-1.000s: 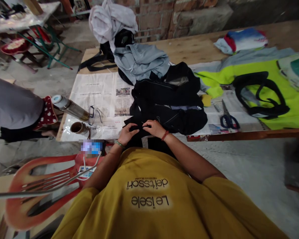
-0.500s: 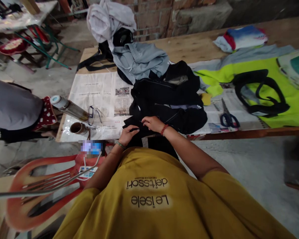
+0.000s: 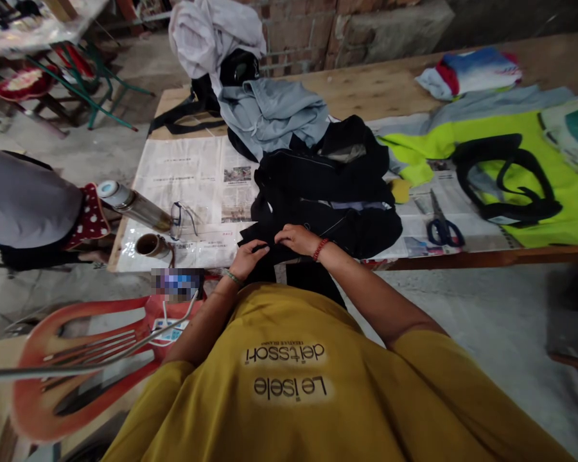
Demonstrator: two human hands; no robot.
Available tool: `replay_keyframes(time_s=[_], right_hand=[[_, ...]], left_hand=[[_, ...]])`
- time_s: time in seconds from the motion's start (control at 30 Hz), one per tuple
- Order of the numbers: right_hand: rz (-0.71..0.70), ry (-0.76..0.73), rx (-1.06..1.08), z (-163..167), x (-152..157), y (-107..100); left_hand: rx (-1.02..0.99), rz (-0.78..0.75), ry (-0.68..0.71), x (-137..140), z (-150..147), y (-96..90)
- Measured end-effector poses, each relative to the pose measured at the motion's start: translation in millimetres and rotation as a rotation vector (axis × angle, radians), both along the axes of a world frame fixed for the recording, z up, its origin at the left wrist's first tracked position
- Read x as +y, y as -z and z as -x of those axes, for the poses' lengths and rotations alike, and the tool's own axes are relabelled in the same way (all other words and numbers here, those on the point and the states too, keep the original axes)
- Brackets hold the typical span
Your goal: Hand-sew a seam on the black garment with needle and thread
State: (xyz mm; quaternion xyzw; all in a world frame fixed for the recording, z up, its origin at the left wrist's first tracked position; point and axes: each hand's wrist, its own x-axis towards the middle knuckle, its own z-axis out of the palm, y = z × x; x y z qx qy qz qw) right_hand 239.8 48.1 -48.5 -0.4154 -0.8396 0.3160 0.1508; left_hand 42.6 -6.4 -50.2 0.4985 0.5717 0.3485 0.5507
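Garment: black, bunched along near edge of tabletop; could slide off if tugged.
Left hand: fingers pinching garment's cloth.
Right hand: fingers bunched; cannot tell whether pinching anything.
Cup: near-left corner; could tip if bumped.

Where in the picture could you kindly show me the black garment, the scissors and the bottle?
Black garment [image 3: 320, 188]: head view, on the middle of its dark cloth.
Scissors [image 3: 440, 220]: head view, where the blades meet the handles.
Bottle [image 3: 139, 208]: head view, on the middle of its body.
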Motion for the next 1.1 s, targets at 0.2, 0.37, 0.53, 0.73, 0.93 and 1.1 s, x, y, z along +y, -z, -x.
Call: replay_keyframes(time_s=[0.2, 0.37, 0.53, 0.73, 0.93, 1.1], right_hand=[[0.035, -0.019, 0.06, 2, -1, 0], [0.146, -0.015, 0.154, 2, 0, -7], [0.52, 0.119, 0.389, 4, 3, -13], [0.853, 0.294, 0.66, 17, 4, -18], [0.967, 0.342, 0.571, 31, 5, -30], [0.832, 0.358, 0.363, 36, 3, -34]], left_hand=[[-0.008, 0.006, 0.035, 0, 1, 0.0], [0.01, -0.049, 0.059, -1, 3, 0.6], [0.026, -0.096, 0.078, -1, 5, 5.2], [0.068, -0.151, 0.115, -3, 5, 9.1], [0.07, -0.194, 0.139, -7, 2, 10.2], [0.116, -0.233, 0.154, -7, 3, 15.3]])
